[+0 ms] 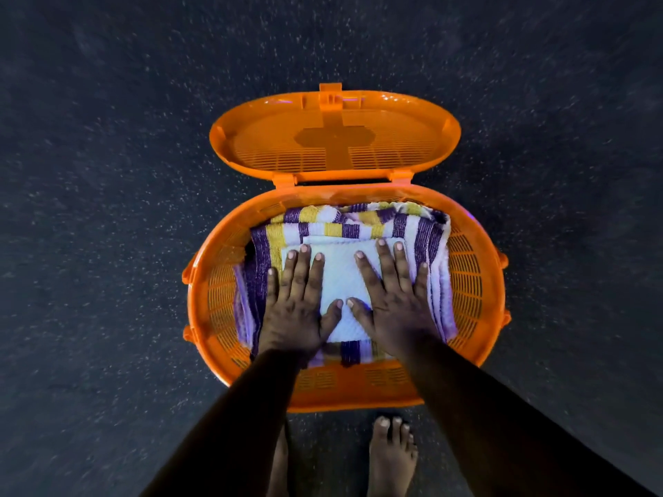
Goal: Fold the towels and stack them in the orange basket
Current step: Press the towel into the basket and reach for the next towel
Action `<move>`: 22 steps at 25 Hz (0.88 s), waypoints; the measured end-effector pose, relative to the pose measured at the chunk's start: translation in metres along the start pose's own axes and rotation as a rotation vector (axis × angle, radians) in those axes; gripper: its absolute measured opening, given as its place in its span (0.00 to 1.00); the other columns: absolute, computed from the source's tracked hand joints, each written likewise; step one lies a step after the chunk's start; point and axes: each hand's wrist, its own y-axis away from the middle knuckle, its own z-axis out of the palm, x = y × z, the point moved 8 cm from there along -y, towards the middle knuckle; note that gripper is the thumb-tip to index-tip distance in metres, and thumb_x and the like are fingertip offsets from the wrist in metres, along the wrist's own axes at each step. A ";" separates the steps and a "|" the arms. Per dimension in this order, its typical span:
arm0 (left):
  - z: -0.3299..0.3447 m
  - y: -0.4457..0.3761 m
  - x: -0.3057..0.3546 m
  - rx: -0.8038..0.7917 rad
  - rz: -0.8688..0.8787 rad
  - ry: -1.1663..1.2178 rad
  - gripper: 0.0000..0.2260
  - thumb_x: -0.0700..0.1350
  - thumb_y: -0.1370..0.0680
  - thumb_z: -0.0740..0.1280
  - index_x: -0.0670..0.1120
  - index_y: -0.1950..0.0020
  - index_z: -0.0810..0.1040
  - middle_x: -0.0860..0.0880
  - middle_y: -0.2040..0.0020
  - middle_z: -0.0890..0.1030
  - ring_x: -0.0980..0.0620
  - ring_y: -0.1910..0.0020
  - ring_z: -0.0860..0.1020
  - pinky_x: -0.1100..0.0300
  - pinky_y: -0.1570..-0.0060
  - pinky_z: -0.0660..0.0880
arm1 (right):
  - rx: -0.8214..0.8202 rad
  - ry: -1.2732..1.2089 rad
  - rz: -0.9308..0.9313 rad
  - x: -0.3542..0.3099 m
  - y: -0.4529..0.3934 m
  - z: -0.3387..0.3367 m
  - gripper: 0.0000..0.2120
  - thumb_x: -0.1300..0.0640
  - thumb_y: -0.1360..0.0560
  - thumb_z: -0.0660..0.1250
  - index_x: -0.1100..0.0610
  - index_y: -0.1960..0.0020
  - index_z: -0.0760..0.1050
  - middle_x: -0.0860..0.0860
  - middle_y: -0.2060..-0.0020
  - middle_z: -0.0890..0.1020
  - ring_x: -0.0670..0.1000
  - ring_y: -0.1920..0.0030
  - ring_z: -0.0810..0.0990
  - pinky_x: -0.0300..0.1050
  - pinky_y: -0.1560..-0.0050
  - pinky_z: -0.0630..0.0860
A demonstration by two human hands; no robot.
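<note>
Right, nearest first.
Feet: two bare feet [391,457] on the dark speckled floor [107,245], just behind the wrists, and the left foot is mostly hidden under the left forearm.
Near wall: the oval orange plastic slatted basket [477,281] shows its near rim under both forearms, and the arms reach over it and down inside.
Left hand: the left hand [296,310] is flat, palm down, fingers straight and slightly spread, pressing on the folded white terry towel [339,281]; it grips nothing, and its little finger lies out over the stripes on its outer side.
Right hand: the right hand [393,306] is the same story, flat and open, fingers straight and fanned, pressing down with nothing curled round the cloth.
Between the hands: the white towel shows in the gap, with both thumbs angled inward on it, tips close but apart.
Under the hands: the folded purple, yellow and white striped towel [344,227] lies beneath the white one and sticks out on every side of it, widest past the fingertips.
Where it all sits: both towels are stacked inside the basket, white on top.
Beyond the fingertips: the far rim, then the hinged orange slatted lid [333,138], thrown fully open and lying back behind the basket.
</note>
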 end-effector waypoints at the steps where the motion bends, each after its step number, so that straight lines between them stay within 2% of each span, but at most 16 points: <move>1: -0.006 0.001 0.001 -0.005 0.000 0.002 0.35 0.63 0.17 0.53 0.43 0.17 0.54 0.42 0.17 0.52 0.42 0.17 0.50 0.34 0.24 0.54 | 0.014 0.003 -0.005 -0.001 0.002 -0.005 0.36 0.33 0.19 0.48 0.48 0.17 0.45 0.54 0.18 0.45 0.59 0.18 0.44 0.71 0.26 0.54; 8: 0.009 -0.008 -0.004 0.032 0.024 0.028 0.36 0.63 0.19 0.55 0.43 0.17 0.56 0.42 0.17 0.54 0.42 0.18 0.52 0.33 0.24 0.55 | 0.030 -0.031 -0.018 0.006 -0.006 0.012 0.37 0.33 0.20 0.52 0.48 0.17 0.47 0.54 0.18 0.46 0.59 0.18 0.44 0.72 0.26 0.53; 15: 0.004 -0.004 -0.002 0.025 0.025 0.017 0.36 0.63 0.18 0.54 0.44 0.17 0.54 0.43 0.16 0.53 0.43 0.17 0.50 0.35 0.23 0.53 | 0.070 -0.028 -0.007 0.002 0.001 0.007 0.36 0.33 0.19 0.49 0.47 0.17 0.47 0.53 0.17 0.46 0.58 0.18 0.45 0.71 0.25 0.52; 18: 0.004 -0.004 -0.004 -0.041 0.005 0.005 0.36 0.64 0.18 0.52 0.45 0.16 0.51 0.44 0.16 0.51 0.44 0.17 0.48 0.37 0.22 0.51 | 0.046 -0.049 0.007 0.001 0.002 0.001 0.36 0.33 0.19 0.50 0.47 0.17 0.46 0.52 0.17 0.45 0.57 0.18 0.44 0.70 0.25 0.51; 22: -0.048 0.006 0.006 -0.192 -0.048 -0.071 0.37 0.67 0.19 0.49 0.49 0.16 0.45 0.49 0.16 0.45 0.48 0.17 0.46 0.40 0.21 0.51 | -0.055 -0.120 0.053 -0.007 0.022 -0.043 0.34 0.34 0.19 0.46 0.46 0.17 0.43 0.50 0.18 0.43 0.54 0.18 0.40 0.69 0.24 0.50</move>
